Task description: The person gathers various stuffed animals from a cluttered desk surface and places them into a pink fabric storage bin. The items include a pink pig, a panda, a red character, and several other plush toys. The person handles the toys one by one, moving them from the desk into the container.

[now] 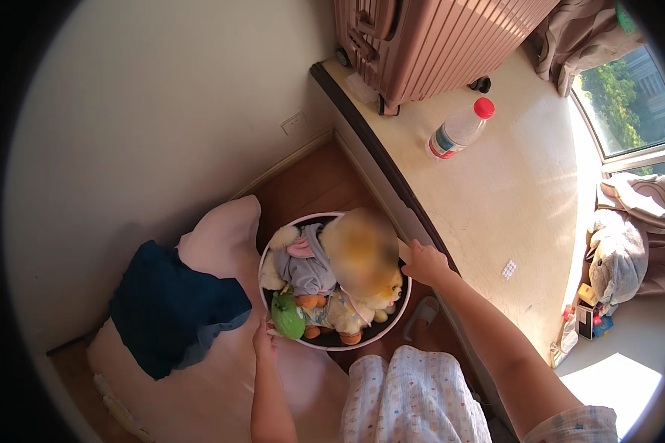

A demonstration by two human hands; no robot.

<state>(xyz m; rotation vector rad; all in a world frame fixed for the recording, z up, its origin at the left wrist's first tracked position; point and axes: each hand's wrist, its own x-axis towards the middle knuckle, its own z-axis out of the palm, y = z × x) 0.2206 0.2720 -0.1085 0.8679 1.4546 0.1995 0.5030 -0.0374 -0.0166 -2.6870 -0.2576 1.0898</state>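
Between my hands is a round basket (340, 348) with a pale rim and a dark inside, filled with plush toys. My left hand (264, 342) is closed on the rim at the near left. At the right side, my right hand (427, 264) grips what looks like a light handle of the basket. Inside, a large cream-yellow plush toy (383, 286) fills the right, partly blurred. A plush toy in grey clothing (308, 267) is at the left, and a green plush piece (287, 316) lies next to my left hand. The basket's bottom is hidden.
A bed with a pink sheet (199, 391) and a dark blue cloth (174, 310) lies left. On the raised ledge (495, 199) at right stand a pink suitcase (428, 52) and a red-capped plastic bottle (458, 133). A slipper (421, 317) is on the floor below the ledge.
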